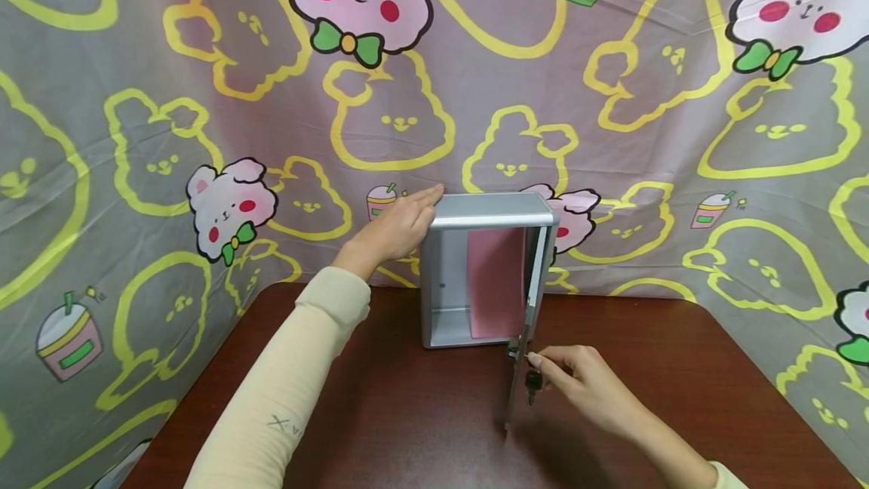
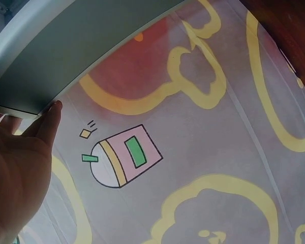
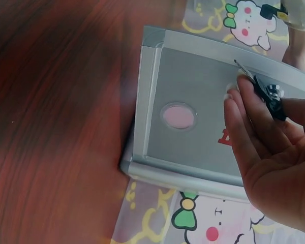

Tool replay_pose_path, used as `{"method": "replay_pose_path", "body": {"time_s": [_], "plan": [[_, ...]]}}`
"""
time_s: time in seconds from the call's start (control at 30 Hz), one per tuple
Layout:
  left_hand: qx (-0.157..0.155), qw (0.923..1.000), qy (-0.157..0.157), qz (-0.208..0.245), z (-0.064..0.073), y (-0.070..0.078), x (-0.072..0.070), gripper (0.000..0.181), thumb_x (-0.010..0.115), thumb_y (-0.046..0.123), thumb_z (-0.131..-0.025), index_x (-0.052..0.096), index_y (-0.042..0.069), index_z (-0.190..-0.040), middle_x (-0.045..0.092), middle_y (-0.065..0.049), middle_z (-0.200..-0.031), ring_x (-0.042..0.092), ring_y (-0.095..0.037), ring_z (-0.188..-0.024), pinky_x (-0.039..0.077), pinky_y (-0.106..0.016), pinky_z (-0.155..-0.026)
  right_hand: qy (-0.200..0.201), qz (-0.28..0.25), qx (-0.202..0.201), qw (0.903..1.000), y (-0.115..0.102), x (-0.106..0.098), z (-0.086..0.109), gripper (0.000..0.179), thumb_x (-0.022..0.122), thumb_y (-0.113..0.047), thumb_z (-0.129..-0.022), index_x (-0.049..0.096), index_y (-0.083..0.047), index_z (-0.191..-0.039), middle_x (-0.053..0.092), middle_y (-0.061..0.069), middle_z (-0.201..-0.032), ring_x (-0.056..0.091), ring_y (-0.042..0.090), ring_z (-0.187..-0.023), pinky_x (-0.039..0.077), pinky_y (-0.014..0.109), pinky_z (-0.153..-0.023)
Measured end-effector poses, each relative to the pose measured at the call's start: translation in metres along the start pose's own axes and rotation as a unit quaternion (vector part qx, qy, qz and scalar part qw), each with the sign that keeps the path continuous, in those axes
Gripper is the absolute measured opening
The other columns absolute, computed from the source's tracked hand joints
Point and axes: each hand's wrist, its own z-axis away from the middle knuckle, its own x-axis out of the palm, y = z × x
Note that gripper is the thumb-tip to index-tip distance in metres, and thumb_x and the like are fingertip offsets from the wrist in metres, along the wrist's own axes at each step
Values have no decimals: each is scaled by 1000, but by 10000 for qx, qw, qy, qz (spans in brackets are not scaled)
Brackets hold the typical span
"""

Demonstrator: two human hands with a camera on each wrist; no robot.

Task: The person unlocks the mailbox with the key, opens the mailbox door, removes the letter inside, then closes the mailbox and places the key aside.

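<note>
1. Fingers of right hand — pinching dark key between thumb and fingertips, at lock on door. Cannot tell depth of blade in lock.
2. Just below that pinch, in head view: second key, hanging, tip downward.
3. Fingers of left hand: fairly straight, close together, resting against upper left corner of silver-grey box. Cannot tell position of left thumb.
4. Location of box: upright on dark red-brown tabletop, toward far edge, between both hands, open front facing wearer.
5. Door standing open, attached along right side of box, swung out toward wearer; nearly edge-on from head.
6. On door face, from right wrist: oval window showing pink, plus red lettering partly covered by fingers.
7. Inside box: pink panel, upright, toward right side — partly behind door edge.
8. Behind and to both sides: grey fabric with yellow outlines, white cartoon animals, printed cups.
9. On left arm: cream sleeve, cuff folded, small dark mark.
</note>
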Motion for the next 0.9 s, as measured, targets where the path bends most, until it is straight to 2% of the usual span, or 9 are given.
{"method": "replay_pose_path", "body": {"time_s": [0.27,0.47,0.67,0.9], "plan": [[-54,10000,-31,62,1,-1,-1,58,21,24,-106,34,1,-158,33,-11,-165,29,-25,-153,20,-36,-126,104,-177,63,9998,7,-3,6,24,58,-24,-106,73,-25,-86,68,-12,-77,62,3,-68,52,25,-58],[-39,9999,-7,96,1,-2,2,59,20,25,-106,35,1,-158,33,-11,-165,29,-25,-153,21,-37,-126,249,-95,50,9996,12,-2,9,25,58,-22,-106,73,-25,-86,68,-12,-76,62,4,-68,51,25,-58],[-22,9999,-22,113,2,-2,2,58,21,24,-106,34,1,-158,33,-11,-165,28,-25,-153,21,-37,-126,146,-174,47,9997,17,-6,12,26,57,-23,-106,73,-26,-86,70,-11,-77,65,9,-70,55,27,-62],[-63,9998,-21,171,2,-1,0,59,20,25,-106,34,2,-158,33,-10,-165,28,-22,-153,19,-32,-126,-34,-552,-3,9985,21,-12,15,24,54,-19,-108,76,-21,-98,76,-10,-84,73,13,-77,60,30,-71]]}}
